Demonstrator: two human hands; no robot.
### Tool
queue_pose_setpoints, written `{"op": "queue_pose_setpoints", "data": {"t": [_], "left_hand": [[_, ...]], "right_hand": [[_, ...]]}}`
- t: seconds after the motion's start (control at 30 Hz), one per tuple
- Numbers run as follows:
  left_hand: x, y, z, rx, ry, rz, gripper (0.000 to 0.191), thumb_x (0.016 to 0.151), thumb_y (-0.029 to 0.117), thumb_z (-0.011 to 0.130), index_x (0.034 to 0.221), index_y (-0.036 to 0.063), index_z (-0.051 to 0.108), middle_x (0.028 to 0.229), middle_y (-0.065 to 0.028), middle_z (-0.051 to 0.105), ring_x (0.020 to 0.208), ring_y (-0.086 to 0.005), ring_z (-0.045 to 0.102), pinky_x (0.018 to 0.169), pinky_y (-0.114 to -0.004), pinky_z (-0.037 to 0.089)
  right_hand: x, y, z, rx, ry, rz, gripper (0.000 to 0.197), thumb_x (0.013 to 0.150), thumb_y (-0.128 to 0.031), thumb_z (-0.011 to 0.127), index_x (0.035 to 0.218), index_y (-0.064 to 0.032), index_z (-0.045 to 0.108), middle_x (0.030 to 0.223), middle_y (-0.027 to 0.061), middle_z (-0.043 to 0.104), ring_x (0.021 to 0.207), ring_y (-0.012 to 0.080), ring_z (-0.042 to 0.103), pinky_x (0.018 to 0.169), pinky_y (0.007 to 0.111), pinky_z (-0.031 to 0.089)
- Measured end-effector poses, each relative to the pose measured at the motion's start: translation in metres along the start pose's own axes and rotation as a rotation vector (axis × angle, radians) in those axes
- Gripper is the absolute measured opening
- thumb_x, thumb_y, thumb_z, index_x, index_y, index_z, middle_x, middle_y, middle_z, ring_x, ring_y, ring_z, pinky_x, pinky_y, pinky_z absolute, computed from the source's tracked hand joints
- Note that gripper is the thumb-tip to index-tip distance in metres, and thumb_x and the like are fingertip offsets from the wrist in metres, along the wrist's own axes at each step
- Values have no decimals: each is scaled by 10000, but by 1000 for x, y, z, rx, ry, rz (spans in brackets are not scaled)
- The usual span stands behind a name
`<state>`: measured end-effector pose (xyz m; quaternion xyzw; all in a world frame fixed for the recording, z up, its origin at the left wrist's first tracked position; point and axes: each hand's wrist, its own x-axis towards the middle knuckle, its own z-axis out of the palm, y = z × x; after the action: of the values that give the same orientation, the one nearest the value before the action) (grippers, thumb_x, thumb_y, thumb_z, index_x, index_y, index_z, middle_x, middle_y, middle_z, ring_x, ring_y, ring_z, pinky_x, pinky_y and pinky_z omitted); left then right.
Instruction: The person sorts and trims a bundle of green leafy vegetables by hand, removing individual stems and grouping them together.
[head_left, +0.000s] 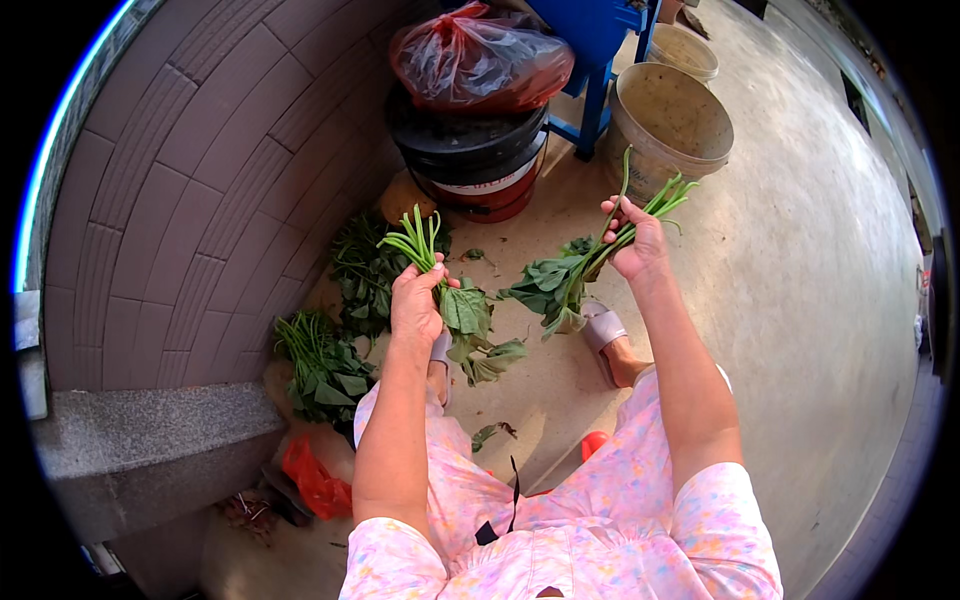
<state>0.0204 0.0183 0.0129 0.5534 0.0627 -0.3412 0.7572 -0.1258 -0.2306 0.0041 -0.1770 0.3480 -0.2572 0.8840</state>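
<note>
My left hand (418, 300) grips a bunch of leafy green stems (465, 307), cut ends pointing up and away, leaves hanging toward the floor. A second bunch of leafy stems (559, 281) is in my right hand (636, 238), its leaves drooping to the left and its stem ends fanning out to the upper right. One longer stem (625, 174) in that hand stands apart from the others. The two bunches are separate, with a gap between their leaves. On the floor left of my left hand lie a pile of greens (322, 367) and another darker heap (364, 281).
A black-lidded bucket (469, 146) carries a tied plastic bag (480, 60). Beside a blue metal frame (592, 105) stand two pale buckets (667, 112). A tiled wall (202, 195) and granite step (150, 435) border the left. A red plastic bag (315, 480) and loose leaves (487, 433) lie on the floor.
</note>
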Motion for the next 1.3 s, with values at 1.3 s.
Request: {"op": "queue_pose_setpoints", "data": {"t": [1.3], "left_hand": [[-18,-40,52,82,-365,-43,382,672,-102,424,1044,-39,483,969,-72,535,879,-140,520,769,-231,410]], "right_hand": [[-34,99,38,-769,-332,-234,154,675,-40,679,692,-42,526,602,-33,499,509,36,430,450,180,344]]}}
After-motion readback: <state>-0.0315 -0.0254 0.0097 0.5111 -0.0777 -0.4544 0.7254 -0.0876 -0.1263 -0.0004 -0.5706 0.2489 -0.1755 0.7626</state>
